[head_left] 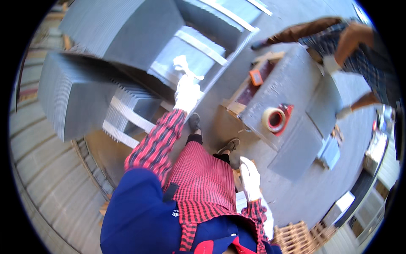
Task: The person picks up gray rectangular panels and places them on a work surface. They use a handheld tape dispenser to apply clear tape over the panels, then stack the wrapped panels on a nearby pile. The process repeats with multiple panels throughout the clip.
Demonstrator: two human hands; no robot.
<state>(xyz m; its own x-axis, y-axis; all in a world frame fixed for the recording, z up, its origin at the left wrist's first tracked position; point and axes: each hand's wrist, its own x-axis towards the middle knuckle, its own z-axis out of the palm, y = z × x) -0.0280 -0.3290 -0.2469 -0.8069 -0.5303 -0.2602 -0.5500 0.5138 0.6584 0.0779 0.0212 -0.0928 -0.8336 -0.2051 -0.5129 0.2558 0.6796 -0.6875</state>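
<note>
My left hand (pixel 186 94), in a white glove, reaches out over stacked grey sheets (pixel 144 36). Its fingers look closed on a small crumpled white piece (pixel 181 63), blurred and hard to name. Beneath it a pale strip (pixel 167 73) crosses a lower grey stack. My right hand (pixel 250 180), also white-gloved, hangs low beside my checked apron (pixel 207 178). Its fingers are stretched out, with nothing seen in them.
To the right, a table (pixel 275 89) bears a tape roll (pixel 274 119) with a red part and an orange object (pixel 256 77). Another person's gloved hands (pixel 331 64) touch a grey sheet (pixel 325 101) there. More grey sheets (pixel 78 93) stand left; woven baskets (pixel 294 239) sit lower right.
</note>
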